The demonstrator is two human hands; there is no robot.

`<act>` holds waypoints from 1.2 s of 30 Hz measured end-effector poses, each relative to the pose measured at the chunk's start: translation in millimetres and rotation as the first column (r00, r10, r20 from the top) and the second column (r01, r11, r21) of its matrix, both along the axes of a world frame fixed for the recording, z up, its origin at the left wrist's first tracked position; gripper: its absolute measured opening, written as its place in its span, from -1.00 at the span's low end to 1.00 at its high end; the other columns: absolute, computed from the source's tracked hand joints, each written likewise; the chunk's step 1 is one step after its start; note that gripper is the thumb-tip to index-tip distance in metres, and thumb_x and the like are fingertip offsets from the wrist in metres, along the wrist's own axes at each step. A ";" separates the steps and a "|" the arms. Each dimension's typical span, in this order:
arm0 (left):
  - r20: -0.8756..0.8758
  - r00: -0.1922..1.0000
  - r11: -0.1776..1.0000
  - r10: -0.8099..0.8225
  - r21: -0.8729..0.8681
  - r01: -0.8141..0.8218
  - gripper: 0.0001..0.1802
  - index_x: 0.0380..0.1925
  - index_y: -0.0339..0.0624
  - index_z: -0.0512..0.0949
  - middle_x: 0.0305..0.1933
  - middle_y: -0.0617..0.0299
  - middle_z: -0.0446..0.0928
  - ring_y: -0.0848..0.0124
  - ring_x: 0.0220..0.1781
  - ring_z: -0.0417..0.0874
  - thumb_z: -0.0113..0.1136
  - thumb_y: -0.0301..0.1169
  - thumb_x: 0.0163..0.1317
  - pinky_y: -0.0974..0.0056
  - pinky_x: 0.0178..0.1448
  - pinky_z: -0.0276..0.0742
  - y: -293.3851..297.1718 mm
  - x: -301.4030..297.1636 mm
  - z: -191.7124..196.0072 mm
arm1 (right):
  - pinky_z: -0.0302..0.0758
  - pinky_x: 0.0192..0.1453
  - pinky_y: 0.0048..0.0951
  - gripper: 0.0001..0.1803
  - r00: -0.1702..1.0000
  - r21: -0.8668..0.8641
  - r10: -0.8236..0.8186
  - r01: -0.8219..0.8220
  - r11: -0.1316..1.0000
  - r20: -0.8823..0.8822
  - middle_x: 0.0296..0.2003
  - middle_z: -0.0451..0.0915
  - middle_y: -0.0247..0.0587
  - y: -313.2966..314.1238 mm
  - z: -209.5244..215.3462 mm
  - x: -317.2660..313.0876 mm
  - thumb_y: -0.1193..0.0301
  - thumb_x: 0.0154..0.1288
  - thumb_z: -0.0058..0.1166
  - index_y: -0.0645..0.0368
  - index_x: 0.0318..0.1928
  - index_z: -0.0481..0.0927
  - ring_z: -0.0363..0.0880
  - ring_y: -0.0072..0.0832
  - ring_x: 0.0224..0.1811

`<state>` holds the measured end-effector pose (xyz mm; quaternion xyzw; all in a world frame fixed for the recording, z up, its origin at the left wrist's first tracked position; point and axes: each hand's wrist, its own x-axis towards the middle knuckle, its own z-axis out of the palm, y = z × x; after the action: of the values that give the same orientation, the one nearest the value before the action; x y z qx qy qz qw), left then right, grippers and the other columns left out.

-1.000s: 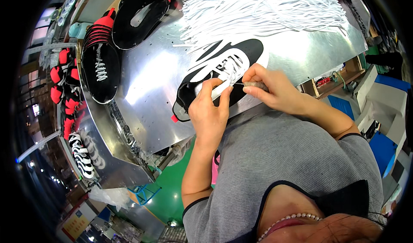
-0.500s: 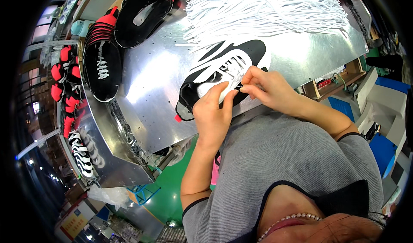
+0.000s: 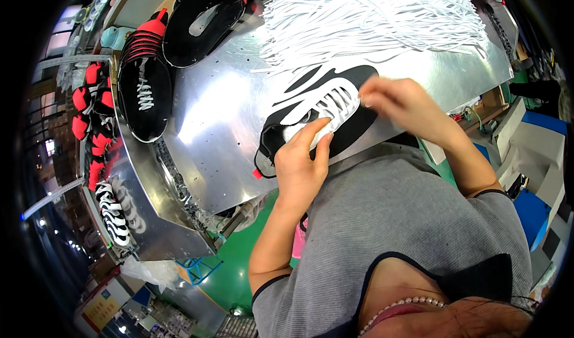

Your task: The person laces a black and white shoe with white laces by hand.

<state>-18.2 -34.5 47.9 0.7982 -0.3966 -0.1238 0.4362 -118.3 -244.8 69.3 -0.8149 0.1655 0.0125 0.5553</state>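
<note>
The left hand (image 3: 301, 166) enters from bottom centre, wrist raised, thumb and forefinger extended toward the upper right. Both fingertips contact the white tongue area of the black-and-white sneaker (image 3: 307, 102); whether this grip pinches the material cannot be told. The right hand (image 3: 409, 107) is bent inward from the right of the frame, its curled fingers beside the toe end. Motion blur affects this grip; whether its fingertips are pressed together or hold anything cannot be told.

The sneaker lies at frame centre on the metal tabletop (image 3: 206, 179), toe toward the upper right, red heel tab (image 3: 257, 174) toward the lower left. White laces (image 3: 336, 104) cross its throat.

Relative to the preceding frame, the right hand has moved from the left fingertips toward the toe, and the sneaker has shifted slightly right.

Marks on the yellow panel (image 3: 101, 310), lower left, are too small to read.
</note>
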 end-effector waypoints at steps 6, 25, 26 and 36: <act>-0.085 0.977 0.931 -0.195 0.299 0.212 -0.77 -0.28 -0.27 0.68 -0.45 0.05 0.65 0.25 -0.47 0.68 0.40 -0.35 0.14 0.28 -0.33 0.53 0.2 4.2 19.6 | 0.37 -0.35 -0.56 -0.81 0.952 -0.095 -0.107 0.139 0.986 0.286 -0.47 0.54 -0.31 5.7 -55.6 35.2 0.39 0.45 0.05 0.24 -0.07 0.59 0.40 -0.65 -0.46; -0.928 0.356 0.697 0.110 -0.183 -0.693 -0.45 0.28 -0.26 0.27 0.25 0.10 0.42 0.33 0.25 0.45 0.20 -0.57 0.31 0.22 0.33 0.34 96.3 -66.6 -28.6 | 0.39 -0.22 -0.60 -0.76 0.983 0.067 -0.037 0.025 0.997 0.181 -0.39 0.57 -0.39 42.6 -49.1 55.1 0.39 0.32 0.21 0.22 -0.06 0.58 0.43 -0.68 -0.33; -0.974 0.228 0.712 -0.006 -0.164 -0.683 -0.38 0.32 -0.22 0.29 0.33 0.11 0.41 0.26 0.33 0.44 0.29 -0.43 0.29 0.16 0.38 0.35 100.6 -61.9 -23.4 | 0.39 -0.24 -0.59 -0.76 0.990 0.006 0.024 -0.025 1.000 0.137 -0.42 0.56 -0.39 48.5 -43.9 62.0 0.40 0.30 0.22 0.22 -0.08 0.59 0.43 -0.67 -0.35; -0.499 0.826 0.693 0.262 -0.498 -0.521 -0.54 0.14 -0.41 0.45 0.06 0.09 0.61 0.30 -0.04 0.70 0.13 -0.36 0.30 0.25 0.01 0.59 108.4 73.5 103.8 | 0.51 -0.30 -0.19 -0.80 0.894 -0.432 0.155 0.047 0.900 0.420 -0.30 0.60 -0.18 55.3 -38.0 145.5 0.36 0.16 0.28 0.14 -0.23 0.64 0.62 -0.14 -0.36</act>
<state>55.3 73.9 151.7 0.6370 -0.1361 -0.0455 0.7574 27.2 -189.5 31.4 -0.9028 0.0098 -0.1947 0.3834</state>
